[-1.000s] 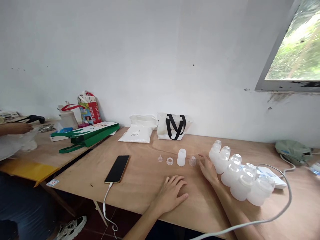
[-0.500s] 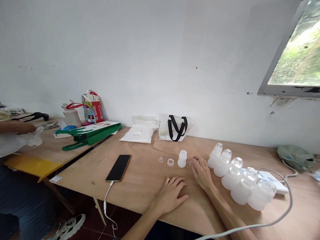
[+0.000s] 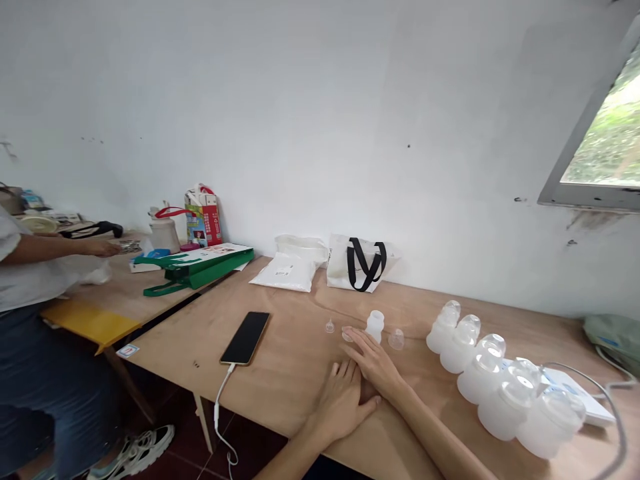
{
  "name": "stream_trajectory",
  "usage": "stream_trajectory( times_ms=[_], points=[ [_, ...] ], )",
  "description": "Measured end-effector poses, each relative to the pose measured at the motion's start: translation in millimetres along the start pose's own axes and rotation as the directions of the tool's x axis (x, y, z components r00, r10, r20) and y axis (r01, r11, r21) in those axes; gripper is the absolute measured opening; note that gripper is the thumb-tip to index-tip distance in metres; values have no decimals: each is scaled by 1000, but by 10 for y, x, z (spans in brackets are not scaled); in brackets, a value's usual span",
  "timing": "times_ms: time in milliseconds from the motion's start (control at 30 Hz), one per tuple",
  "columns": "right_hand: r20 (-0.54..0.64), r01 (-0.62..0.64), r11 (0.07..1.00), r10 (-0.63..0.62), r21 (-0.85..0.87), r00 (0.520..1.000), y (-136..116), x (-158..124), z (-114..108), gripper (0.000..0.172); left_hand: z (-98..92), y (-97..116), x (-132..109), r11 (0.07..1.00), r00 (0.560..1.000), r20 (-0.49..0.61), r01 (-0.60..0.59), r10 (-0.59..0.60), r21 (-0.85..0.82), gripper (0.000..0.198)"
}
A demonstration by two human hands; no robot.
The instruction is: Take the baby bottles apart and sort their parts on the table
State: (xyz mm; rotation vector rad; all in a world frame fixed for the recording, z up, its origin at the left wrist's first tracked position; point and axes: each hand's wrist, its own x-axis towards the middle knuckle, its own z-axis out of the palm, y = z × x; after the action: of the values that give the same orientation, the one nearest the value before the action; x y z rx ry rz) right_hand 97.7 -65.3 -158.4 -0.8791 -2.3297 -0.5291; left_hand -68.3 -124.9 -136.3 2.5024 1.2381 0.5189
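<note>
My left hand (image 3: 343, 403) lies flat on the wooden table (image 3: 300, 360), fingers stretched out and nothing in it. Crossing just beyond it, my right hand (image 3: 373, 363) has its fingers extended, with the fingertips at a small clear ring (image 3: 346, 331) that they partly cover. Whether they touch the ring I cannot tell. Left of the ring sits a clear bottle nipple (image 3: 329, 327). Behind my right hand a small frosted baby bottle (image 3: 375, 323) stands upright without a top, its lower part hidden. A clear domed cap (image 3: 397, 339) rests to its right.
Several capped baby bottles (image 3: 505, 400) stand in a row on the right, before a white device (image 3: 575, 393) with a cable. A phone (image 3: 246, 338) on a charging cord lies left. White packages (image 3: 285, 270) and a black-handled bag (image 3: 343, 267) line the wall. Another person (image 3: 30, 267) works at the left table.
My right hand has moved left from the domed cap to the ring, leaving the cap in view on the table. My left hand stays flat. The view has shifted slightly left.
</note>
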Motion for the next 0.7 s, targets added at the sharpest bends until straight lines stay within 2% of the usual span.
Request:
stream_trajectory(
  times_ms=[133, 233, 333, 400, 467, 567, 700],
  points=[
    [32, -135, 991, 134, 16, 990, 37, 152, 164, 65, 30, -17, 15, 996, 996, -25, 88, -88, 22, 69],
    [82, -212, 977, 209, 28, 974, 62, 231, 250, 61, 62, -32, 19, 988, 987, -73, 147, -143, 45, 70],
    [144, -240, 970, 232, 41, 962, 85, 292, 305, 51, 35, -30, 21, 981, 973, -152, 185, -176, 50, 46],
    [186, -245, 968, 232, 52, 955, 93, 326, 334, 44, -15, -15, 21, 988, 979, -143, 152, -149, 13, 22],
    [226, -245, 967, 225, 67, 948, 93, 348, 356, 39, -59, 4, 19, 999, 996, -75, 49, -50, -25, 9],
    [268, -254, 964, 224, 82, 937, 80, 362, 360, 36, -71, 24, 14, 996, 996, -12, -90, 90, -28, 9],
    [300, -274, 957, 233, 100, 925, 58, 388, 332, 39, -35, 28, 18, 995, 995, -20, -101, 101, -3, 8]
  ],
)
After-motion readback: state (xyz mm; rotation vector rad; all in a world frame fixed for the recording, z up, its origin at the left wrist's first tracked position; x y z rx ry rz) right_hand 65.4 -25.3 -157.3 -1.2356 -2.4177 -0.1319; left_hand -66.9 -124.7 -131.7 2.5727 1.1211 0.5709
